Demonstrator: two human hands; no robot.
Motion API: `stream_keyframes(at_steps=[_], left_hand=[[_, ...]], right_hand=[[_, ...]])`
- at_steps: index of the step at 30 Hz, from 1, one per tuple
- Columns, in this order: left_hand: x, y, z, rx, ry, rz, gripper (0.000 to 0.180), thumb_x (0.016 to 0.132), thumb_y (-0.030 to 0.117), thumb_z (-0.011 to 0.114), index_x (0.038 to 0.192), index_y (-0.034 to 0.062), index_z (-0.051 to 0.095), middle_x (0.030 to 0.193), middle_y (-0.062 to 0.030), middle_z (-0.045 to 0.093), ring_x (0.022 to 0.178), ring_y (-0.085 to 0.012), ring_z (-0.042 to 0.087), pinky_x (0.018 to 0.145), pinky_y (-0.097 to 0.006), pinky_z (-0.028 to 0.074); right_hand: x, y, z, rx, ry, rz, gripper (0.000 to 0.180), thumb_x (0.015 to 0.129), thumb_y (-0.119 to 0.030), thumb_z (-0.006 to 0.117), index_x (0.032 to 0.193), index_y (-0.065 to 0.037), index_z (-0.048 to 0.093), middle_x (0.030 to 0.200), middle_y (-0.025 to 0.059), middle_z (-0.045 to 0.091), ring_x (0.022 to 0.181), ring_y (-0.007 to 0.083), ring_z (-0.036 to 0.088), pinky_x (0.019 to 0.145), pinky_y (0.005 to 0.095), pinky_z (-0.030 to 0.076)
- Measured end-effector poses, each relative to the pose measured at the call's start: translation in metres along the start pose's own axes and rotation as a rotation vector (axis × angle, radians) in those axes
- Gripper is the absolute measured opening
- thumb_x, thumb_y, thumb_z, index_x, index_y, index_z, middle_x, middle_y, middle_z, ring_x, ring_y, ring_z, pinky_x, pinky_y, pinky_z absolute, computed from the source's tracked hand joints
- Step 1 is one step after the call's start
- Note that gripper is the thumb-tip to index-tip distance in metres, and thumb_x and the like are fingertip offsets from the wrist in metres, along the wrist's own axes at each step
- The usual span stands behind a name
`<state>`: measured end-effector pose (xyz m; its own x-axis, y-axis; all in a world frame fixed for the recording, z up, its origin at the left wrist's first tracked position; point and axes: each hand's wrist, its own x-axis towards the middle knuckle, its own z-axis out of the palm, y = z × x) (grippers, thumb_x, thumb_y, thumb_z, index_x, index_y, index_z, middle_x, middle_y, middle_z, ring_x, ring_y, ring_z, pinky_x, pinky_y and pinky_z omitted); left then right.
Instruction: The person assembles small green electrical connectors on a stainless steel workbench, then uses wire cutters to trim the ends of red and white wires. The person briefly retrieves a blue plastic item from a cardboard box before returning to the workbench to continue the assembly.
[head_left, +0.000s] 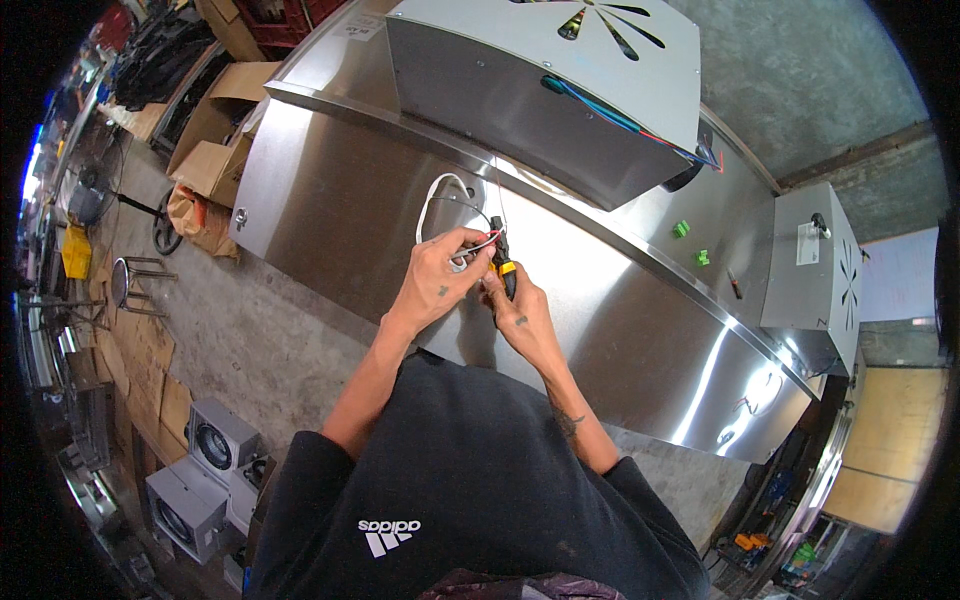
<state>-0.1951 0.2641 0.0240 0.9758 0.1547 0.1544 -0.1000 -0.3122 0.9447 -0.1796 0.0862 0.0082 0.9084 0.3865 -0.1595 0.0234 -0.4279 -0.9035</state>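
Note:
My left hand (443, 275) is closed, its fingertips pinching the end of a white cable (425, 212) with thin wires, one of them red. The cable loops up toward a small hole in the steel panel. In my right hand (521, 318) is a pair of pliers (510, 277) with black and yellow handles, jaws pointing away from me. The jaws are right beside the wires; whether they bite on one cannot be made out. Both hands are close together over the shiny stainless steel front panel (340, 230).
Farther off, a grey metal box (530, 120) with blue and red wires stands on the steel top. Green connectors (702, 258) and a small tool (735, 285) lie to the right, near another metal box (810, 270). Cardboard boxes (210, 160) and grey speaker-like units (190, 500) are left.

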Motion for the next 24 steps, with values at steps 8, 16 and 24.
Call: stream_keyframes(at_steps=[8,16,24], left_hand=[[0.001,-0.005,0.005,0.047,0.066,0.15,0.025,0.099,0.014,0.077,0.115,-0.0051,0.073,0.103,-0.0183,0.078,0.092,-0.0215,0.078,0.076,-0.034,0.062],[-0.001,-0.006,0.004,0.094,0.081,0.219,0.024,0.101,0.013,0.074,0.114,-0.0071,0.072,0.1,-0.0171,0.075,0.084,-0.0203,0.076,0.067,-0.033,0.062],[0.003,-0.006,0.001,0.122,0.137,0.276,0.022,0.101,0.012,0.074,0.113,-0.0065,0.071,0.097,-0.016,0.075,0.08,-0.021,0.076,0.063,-0.033,0.06]], right_hand=[[0.004,-0.001,0.003,0.064,-0.005,0.021,0.042,0.114,-0.036,0.056,0.114,0.005,0.061,0.078,0.0117,0.071,0.069,0.0169,0.067,0.062,0.0332,0.052],[0.005,0.003,0.008,0.005,0.031,-0.107,0.04,0.114,-0.033,0.056,0.125,0.006,0.058,0.08,0.0115,0.07,0.068,0.0168,0.065,0.062,0.0339,0.053],[0.013,-0.003,0.016,-0.007,0.07,-0.09,0.04,0.114,-0.03,0.056,0.132,0.005,0.057,0.08,0.0113,0.069,0.071,0.0189,0.067,0.064,0.0372,0.053]])
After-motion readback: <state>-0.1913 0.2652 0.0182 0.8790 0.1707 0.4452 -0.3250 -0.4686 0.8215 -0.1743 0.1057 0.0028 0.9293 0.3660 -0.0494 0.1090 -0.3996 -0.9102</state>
